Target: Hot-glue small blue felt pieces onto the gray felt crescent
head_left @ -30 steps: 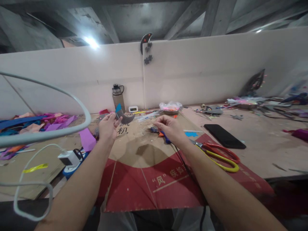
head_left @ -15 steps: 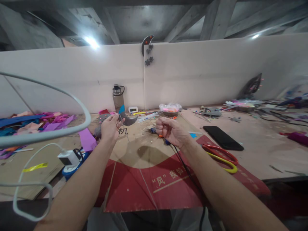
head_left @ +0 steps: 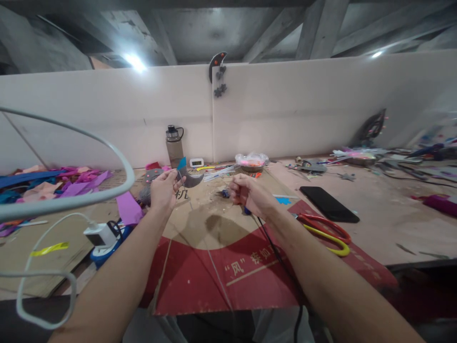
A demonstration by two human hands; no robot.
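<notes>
My left hand (head_left: 162, 189) is raised over the brown and red cardboard sheet (head_left: 217, 267) and pinches a grey crescent-shaped felt piece (head_left: 190, 178) with a small blue bit at its top. My right hand (head_left: 249, 193) is closed in a loose fist a short way to the right, above the cardboard. A blue tool with a black cord (head_left: 271, 247) lies under that hand; whether the fingers grip it or something small is hidden.
Red and yellow scissors (head_left: 326, 232) and a black phone (head_left: 328, 204) lie to the right. A bottle (head_left: 174, 146), small clock (head_left: 196, 162) and bowl of beads (head_left: 252, 161) stand by the white partition. Coloured felt scraps (head_left: 53, 183) pile at left, near a white charger (head_left: 98, 234) and cable.
My right hand lifted off the cardboard and drew slightly toward the left hand. The left hand keeps hold of the grey piece, nearly still.
</notes>
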